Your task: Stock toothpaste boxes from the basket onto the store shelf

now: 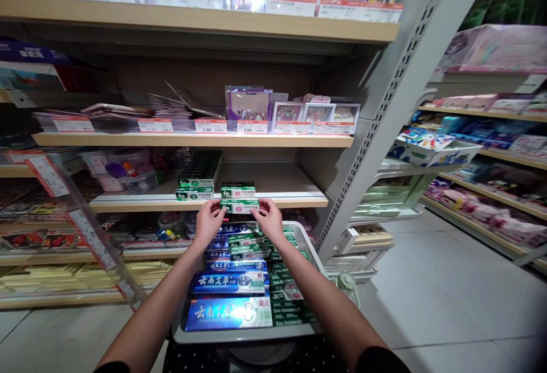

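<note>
My left hand [209,220] and my right hand [270,219] grip a small green-and-white Doc.Golden box [240,208] by its two ends, just in front of the shelf edge. Behind it on the shelf [290,198] sits a matching box [237,191]. To the left, a long row of the same boxes [199,171] runs back into the shelf, with another box [194,193] at the front. Below my hands is a grey tray [245,336] filled with blue boxes [228,312] on the left and green Doc.Golden boxes [286,310] on the right.
Price-tagged goods stand on the shelf board [192,139] above. Plastic tubs [139,173] are at the left, near a slanted strip of price labels [85,236]. A slotted metal upright [376,117] rises at the right. Beyond it lie tiled floor [427,282] and another shelf unit [491,105].
</note>
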The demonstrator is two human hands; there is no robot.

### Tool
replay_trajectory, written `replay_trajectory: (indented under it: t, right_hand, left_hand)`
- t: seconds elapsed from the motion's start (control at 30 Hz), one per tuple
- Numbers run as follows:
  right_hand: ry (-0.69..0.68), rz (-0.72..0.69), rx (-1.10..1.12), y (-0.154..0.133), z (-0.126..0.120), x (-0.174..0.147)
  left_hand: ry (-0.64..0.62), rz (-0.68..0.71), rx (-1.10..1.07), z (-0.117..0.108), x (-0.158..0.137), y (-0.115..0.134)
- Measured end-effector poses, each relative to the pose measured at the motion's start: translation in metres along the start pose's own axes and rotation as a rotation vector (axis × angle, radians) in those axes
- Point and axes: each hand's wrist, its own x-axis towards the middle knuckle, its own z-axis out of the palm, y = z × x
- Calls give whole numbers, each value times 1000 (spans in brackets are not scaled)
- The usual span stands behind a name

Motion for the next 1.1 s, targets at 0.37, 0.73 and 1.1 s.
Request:
replay_trajectory:
  t: [0.37,0.73,1.1]
  right_hand:
    - [80,-104,-162,3,13,30]
    - [86,-43,-175,16,24,43]
    - [109,-56,-220,17,29,51]
  left_hand:
    - [86,110,273,14,28,-2]
    - [117,82,344,21,39,-5]
    - [150,116,480,26,44,-6]
